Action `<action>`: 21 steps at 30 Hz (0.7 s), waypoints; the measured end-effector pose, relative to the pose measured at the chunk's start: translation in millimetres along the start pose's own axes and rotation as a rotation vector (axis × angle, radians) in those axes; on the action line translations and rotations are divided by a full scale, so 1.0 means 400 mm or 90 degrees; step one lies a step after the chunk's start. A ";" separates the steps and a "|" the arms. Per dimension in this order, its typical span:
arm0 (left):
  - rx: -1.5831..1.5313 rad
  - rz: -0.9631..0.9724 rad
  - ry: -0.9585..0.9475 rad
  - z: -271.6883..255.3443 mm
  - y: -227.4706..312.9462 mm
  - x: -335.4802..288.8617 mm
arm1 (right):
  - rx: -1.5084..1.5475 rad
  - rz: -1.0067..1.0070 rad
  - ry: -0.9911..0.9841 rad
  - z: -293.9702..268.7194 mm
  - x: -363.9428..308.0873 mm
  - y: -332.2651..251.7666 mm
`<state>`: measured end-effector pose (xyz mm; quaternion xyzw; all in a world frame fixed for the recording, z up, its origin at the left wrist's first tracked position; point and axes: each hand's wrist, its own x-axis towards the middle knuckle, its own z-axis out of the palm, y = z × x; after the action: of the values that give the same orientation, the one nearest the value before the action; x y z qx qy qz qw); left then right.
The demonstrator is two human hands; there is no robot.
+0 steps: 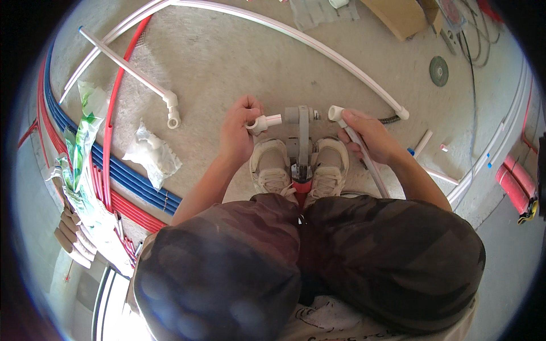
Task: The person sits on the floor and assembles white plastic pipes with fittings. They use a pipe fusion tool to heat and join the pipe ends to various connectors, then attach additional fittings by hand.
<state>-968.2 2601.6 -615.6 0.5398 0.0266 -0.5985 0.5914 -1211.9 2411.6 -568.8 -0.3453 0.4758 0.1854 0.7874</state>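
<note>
hands [236, 131] [372, 136] holding white fittings [259, 124] [336, 113], palms hidden

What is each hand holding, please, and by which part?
The left hand holds a short white pipe piece by its end fitting; the right hand holds a longer pipe near its elbow fitting.

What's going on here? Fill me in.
A person holds pipe pieces on either side of a grey tool set between their shoes. The left grip has a white fitting with a short pipe stub; the right grip has a pale pipe topped by an elbow fitting. The elbow fitting is apart from the tool; whether the stub touches is unclear. More white pipes lie around.
</note>
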 end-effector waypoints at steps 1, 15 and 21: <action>0.003 0.003 -0.005 -0.001 -0.005 0.011 | 0.004 0.005 0.005 0.000 0.010 0.002; 0.198 0.068 -0.061 -0.006 0.001 0.067 | 0.017 0.034 -0.114 -0.013 0.068 -0.011; 0.188 0.090 -0.035 0.006 -0.010 0.064 | -0.084 0.011 -0.163 -0.025 0.085 -0.010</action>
<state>-965.4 2583.9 -634.3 0.6052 -0.1161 -0.5669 0.5466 -1199.4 2400.4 -600.3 -0.3657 0.3614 0.2659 0.8155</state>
